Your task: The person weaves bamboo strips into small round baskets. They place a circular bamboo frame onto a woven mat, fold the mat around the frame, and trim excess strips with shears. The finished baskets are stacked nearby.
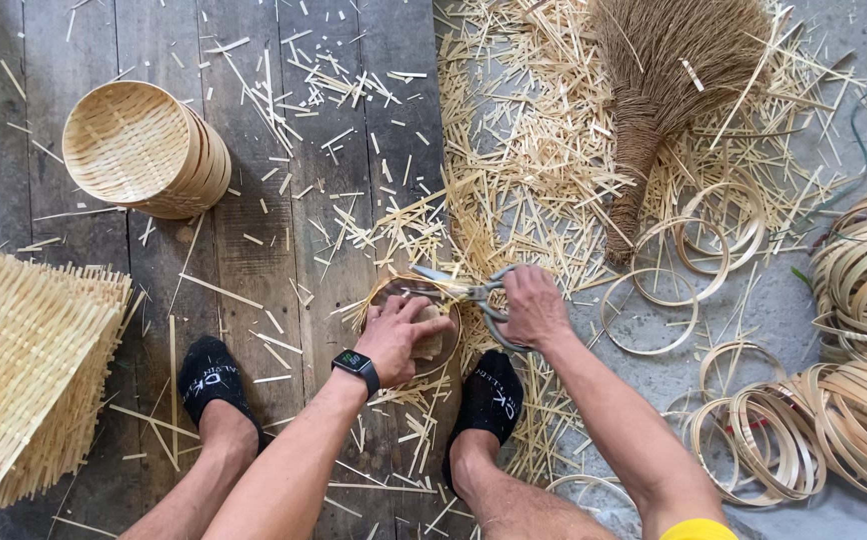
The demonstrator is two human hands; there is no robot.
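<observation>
My left hand [401, 335] presses down on a small round woven bamboo piece [386, 292] with a wooden block on top, on the plank floor between my feet. My right hand [534, 305] grips the handles of metal scissors [459, 287], whose blades point left along the far rim of the round piece, where bamboo strip ends stick out. A dark watch is on my left wrist.
A stack of round woven baskets [149, 150] lies at the upper left. Square woven mats [24, 350] are piled at the left. Bamboo offcuts [524, 150] and a straw brush [669, 80] cover the top right. Bamboo rings [834, 400] lie at the right.
</observation>
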